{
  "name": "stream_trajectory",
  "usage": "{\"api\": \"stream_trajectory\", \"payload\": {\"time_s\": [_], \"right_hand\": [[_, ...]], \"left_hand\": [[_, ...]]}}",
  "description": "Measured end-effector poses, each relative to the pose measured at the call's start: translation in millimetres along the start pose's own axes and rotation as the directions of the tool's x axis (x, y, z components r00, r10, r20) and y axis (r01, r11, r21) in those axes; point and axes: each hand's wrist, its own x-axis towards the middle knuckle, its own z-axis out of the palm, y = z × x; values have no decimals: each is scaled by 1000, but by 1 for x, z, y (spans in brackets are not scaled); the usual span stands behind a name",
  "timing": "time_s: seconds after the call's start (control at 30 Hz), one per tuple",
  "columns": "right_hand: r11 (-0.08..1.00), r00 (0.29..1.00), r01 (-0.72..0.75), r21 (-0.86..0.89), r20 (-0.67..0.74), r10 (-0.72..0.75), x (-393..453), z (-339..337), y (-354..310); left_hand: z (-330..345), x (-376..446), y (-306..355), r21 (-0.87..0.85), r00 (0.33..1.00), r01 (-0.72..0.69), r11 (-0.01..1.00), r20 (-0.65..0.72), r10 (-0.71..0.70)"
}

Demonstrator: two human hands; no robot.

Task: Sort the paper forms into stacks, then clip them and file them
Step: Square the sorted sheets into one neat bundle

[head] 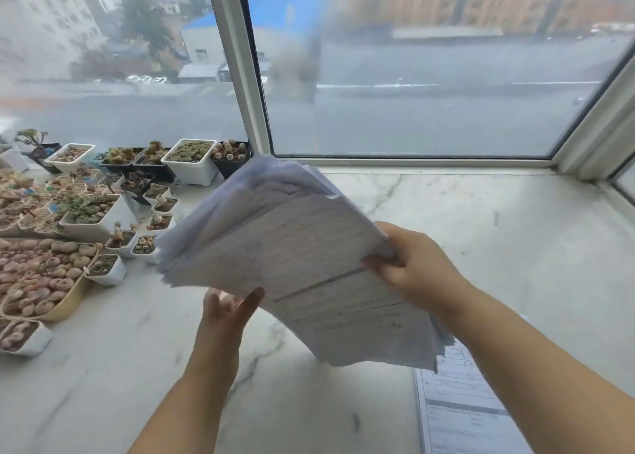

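Right hand (410, 264) curled in a grip, left hand (225, 311) open-fingered, both arms outstretched.

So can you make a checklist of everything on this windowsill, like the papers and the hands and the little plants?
Surface: white marbled sill.
Job's things: thick stack of paper forms held in the air; another form lies flat under the right forearm.
Clutter: many small succulent pots crowd the left side.
Grips: right hand grips the stack's edge; left hand, fingers straight, reaches up under it.
Cables: nothing seen.
Surroundings: window, street outside.
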Motion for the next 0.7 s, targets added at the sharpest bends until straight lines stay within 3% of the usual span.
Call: {"api": "stream_trajectory", "payload": {"time_s": [0.07, 0.13, 0.2, 0.27, 0.37, 0.47, 0.57, 0.63, 0.7], "right_hand": [[985, 997, -15, -173, 77, 29, 8, -1, -5], [937, 985, 42, -347, 173, 20, 13, 0, -18], [868, 954, 146, -474, 300, 3, 11, 6, -33], [851, 918, 214, -479, 395, -9, 7, 11, -44], [854, 917, 239, -462, 396, -43, 4, 15, -58], [854, 923, 247, -459, 381, -62, 4, 21, -66], [834, 915, 166, -526, 397, 68, -4, 32, -65], [820, 916, 28, -571, 344, 208, -15, 35, -47], [892, 916, -212, -400, 237, 323, -31, 26, -21]], "left_hand": [[-10, -12, 3, -97, 998, 14, 995, -54, -19], [-19, -26, 13, 29, 993, -27, 999, -116, 30], [-26, -36, 20, 101, 997, -36, 994, -69, 43], [-31, -46, 21, 220, 993, -94, 971, -46, 107], [-46, -56, 26, 475, 957, -283, 833, 78, 281], [-63, -57, 31, 398, 938, -344, 851, 101, 332], [-79, -52, 17, 330, 941, -338, 881, 128, 313], [-88, -48, 4, 278, 945, -324, 904, 124, 301], [-92, -44, -5, 269, 938, -334, 904, 193, 289]]}}
